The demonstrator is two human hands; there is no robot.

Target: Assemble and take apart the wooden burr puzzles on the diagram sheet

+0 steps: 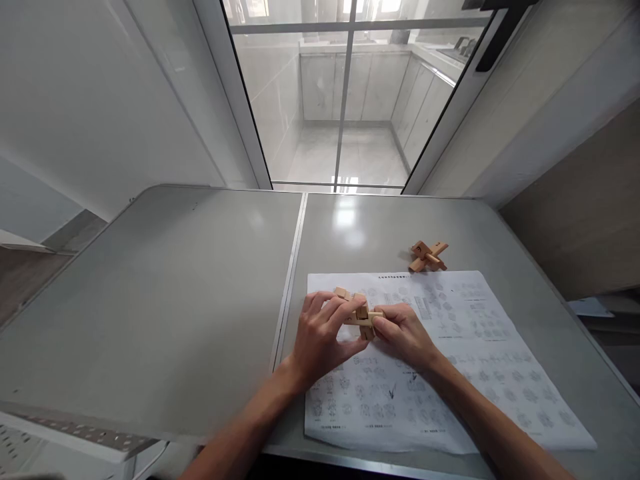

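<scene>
Between my two hands is a wooden interlocking puzzle (361,319) of light notched blocks, held over a printed sheet. My left hand (325,330) grips it from the left, fingers along its top and thumb at its lower edge. From the right, my right hand (403,331) pinches the end of one wooden piece with thumb and fingers. My fingers cover parts of the puzzle. Beneath lies the large white instruction sheet (470,353), printed with rows of small diagrams. Past its top edge sits a second wooden puzzle (428,257), crossed pieces with dark marks on them.
Everything rests on a grey folding table (200,287) with a metal seam (290,280) running across it. Beyond the far edge stands a glazed door (345,100) with a black handle (505,37). A white perforated rack (60,437) is at the lower left.
</scene>
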